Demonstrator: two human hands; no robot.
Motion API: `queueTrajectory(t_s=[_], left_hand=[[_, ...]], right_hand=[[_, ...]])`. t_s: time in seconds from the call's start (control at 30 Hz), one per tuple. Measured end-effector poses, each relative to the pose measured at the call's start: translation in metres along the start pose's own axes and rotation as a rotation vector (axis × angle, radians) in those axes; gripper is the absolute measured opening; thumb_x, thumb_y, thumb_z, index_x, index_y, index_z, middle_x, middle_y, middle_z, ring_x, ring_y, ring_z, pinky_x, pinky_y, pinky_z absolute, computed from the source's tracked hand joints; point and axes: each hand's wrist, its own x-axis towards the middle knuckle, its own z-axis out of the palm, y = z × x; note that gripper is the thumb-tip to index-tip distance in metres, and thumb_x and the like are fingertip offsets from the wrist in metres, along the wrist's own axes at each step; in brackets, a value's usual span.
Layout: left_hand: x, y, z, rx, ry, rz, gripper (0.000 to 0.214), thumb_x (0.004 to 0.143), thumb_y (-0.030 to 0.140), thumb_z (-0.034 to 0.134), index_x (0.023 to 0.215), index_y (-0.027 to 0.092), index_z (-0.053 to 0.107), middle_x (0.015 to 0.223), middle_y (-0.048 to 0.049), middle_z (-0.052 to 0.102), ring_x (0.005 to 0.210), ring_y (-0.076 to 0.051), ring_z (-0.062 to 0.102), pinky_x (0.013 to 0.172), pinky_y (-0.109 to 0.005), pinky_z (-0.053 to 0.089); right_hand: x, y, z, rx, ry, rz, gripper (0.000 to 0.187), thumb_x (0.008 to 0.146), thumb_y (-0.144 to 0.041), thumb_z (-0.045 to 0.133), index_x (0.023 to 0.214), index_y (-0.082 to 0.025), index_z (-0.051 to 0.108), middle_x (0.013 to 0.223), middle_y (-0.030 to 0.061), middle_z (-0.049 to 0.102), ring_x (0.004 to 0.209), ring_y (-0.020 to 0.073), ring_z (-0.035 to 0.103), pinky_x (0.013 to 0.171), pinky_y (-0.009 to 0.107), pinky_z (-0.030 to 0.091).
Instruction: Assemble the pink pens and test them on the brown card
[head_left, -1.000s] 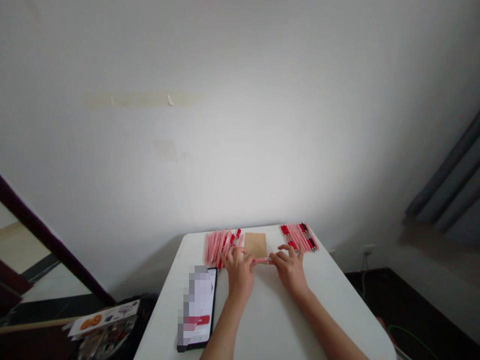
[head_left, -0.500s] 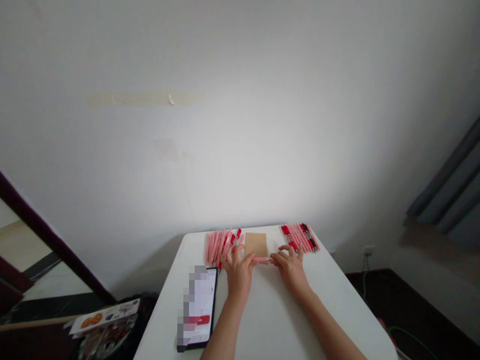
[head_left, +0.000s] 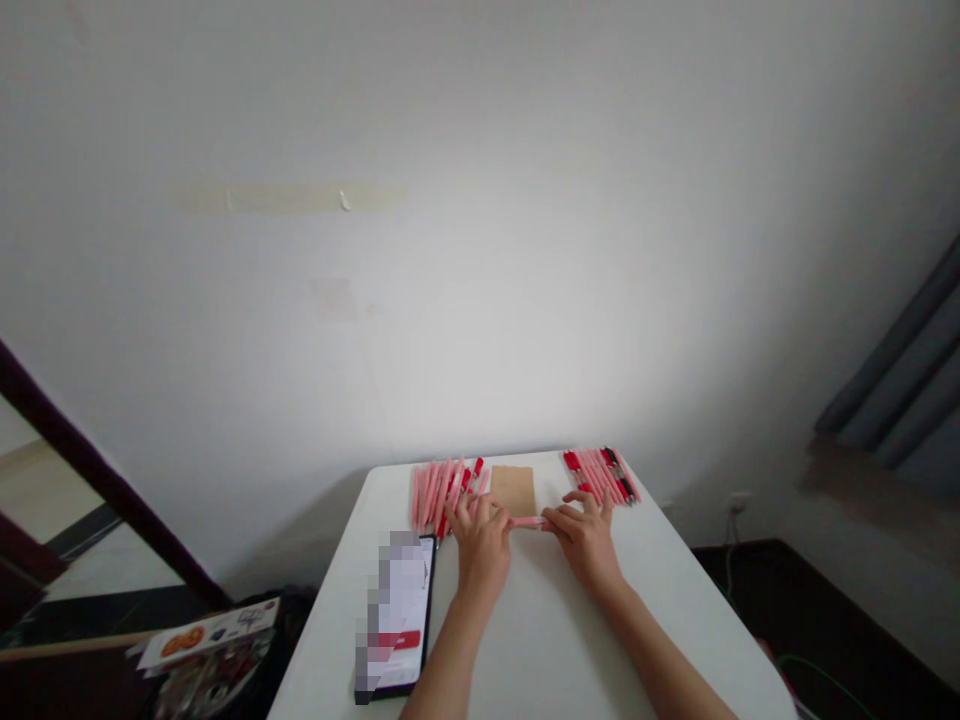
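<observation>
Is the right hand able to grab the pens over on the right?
Probably yes. The right hand is just in front of the row of pens, with nothing visible in the way. But it grips one end of a pink pen, so it may need to let go first.

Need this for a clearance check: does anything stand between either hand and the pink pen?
Nothing visible does: the left hand and right hand hold the pink pen, one toward each end. The brown card lies beyond or partly under it, not between.
</observation>
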Motion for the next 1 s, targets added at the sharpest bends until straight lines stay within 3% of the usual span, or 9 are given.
queueTrajectory(t_s=[0.23,0.47,0.67,1.0], left_hand=[[-0.004,-0.001,0.009,0.01,0.029,-0.032,0.019,0.085,0.028,0.05,0.08,0.025,0.068,0.118,-0.0044,0.056,0.116,-0.028,0.041,0.106,-0.066,0.018],[-0.005,-0.003,0.014,0.005,0.032,-0.049,0.029,0.079,0.034,0.061,0.108,0.034,0.063,0.128,-0.005,0.052,0.123,-0.03,0.04,0.106,-0.067,0.017],[-0.005,-0.003,0.011,-0.006,0.02,-0.085,0.015,0.084,0.034,0.054,0.087,0.03,0.068,0.122,-0.0034,0.056,0.119,-0.028,0.044,0.105,-0.064,0.022],[-0.004,-0.002,0.009,0.031,-0.005,-0.105,0.019,0.087,0.034,0.049,0.086,0.032,0.068,0.124,-0.002,0.055,0.121,-0.026,0.042,0.105,-0.066,0.021]], right_hand=[[0.002,-0.002,0.0,0.011,0.031,0.032,0.018,0.089,-0.029,0.054,0.095,-0.037,0.07,0.085,-0.0014,0.074,0.104,0.0255,0.053,0.104,0.059,0.007],[-0.001,0.006,0.007,0.037,0.044,0.069,0.016,0.089,-0.035,0.055,0.093,-0.036,0.07,0.089,-0.0019,0.073,0.108,0.0268,0.051,0.104,0.059,0.008],[-0.001,0.01,0.009,0.051,0.037,0.07,0.016,0.089,-0.036,0.055,0.093,-0.036,0.071,0.09,-0.0023,0.073,0.107,0.0266,0.052,0.103,0.058,0.01],[-0.002,0.015,0.012,0.04,0.061,0.039,0.013,0.087,-0.036,0.059,0.092,-0.038,0.071,0.088,-0.0041,0.073,0.106,0.0261,0.052,0.101,0.053,0.016]])
